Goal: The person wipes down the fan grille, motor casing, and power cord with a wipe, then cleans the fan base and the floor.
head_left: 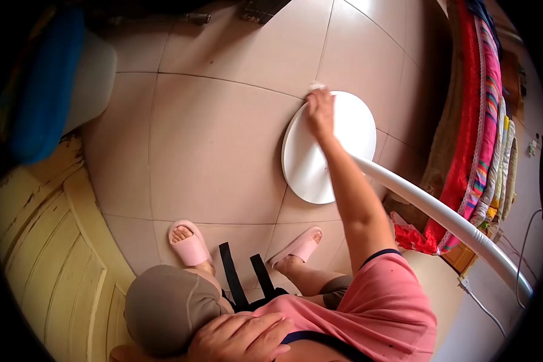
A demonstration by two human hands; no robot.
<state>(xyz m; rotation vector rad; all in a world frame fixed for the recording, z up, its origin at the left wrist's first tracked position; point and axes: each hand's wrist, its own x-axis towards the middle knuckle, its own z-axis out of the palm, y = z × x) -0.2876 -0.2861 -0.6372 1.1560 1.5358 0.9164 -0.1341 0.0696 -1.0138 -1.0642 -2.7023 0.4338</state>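
My right hand reaches down to the far edge of a white round base on the floor. Its fingers are closed on a small white cloth or tissue, mostly covered by the hand, pressed at the rim. A white pole runs from the base toward the lower right; its upper end is out of view. My left hand lies flat by my bent knee, fingers stretched out and holding nothing visible.
Pink slippers are on my feet on the tiled floor. A yellow wooden door stands at left, below a blue-covered item. Layered bedding hangs at right, near a cable with a plug.
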